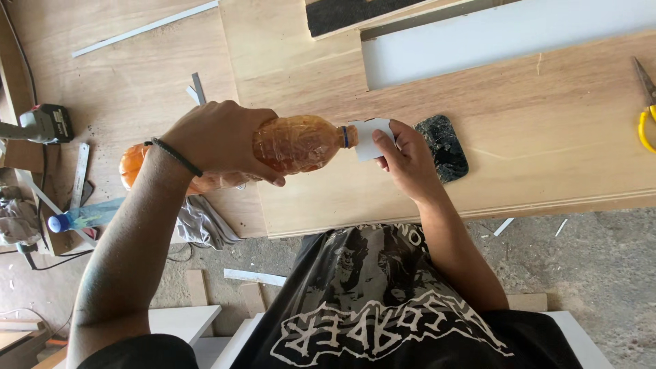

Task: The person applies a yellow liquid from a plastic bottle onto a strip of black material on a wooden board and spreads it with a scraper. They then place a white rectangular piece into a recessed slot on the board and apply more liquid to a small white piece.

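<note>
A black shirt with a pale printed design fills the bottom of the view, closest to the camera, with the concrete floor showing beside it. Above it, both forearms reach out over the near edge of the plywood desk. The left hand, with a dark cord bracelet at the wrist, has its fingers wrapped round the middle of a crumpled plastic bottle of orange-brown liquid, held on its side just above the desk, its mouth pointing right. The right hand pinches a small white card between thumb and fingers, right at the bottle's mouth, touching or almost touching it. Just beyond that hand a dark, cracked phone lies flat on the desk. Yellow-handled scissors rest at the right edge. A white panel lies along the far side. Towards the left edge sit a power tool, a metal ruler, a clear bottle with a blue cap and a grey rag.
</note>
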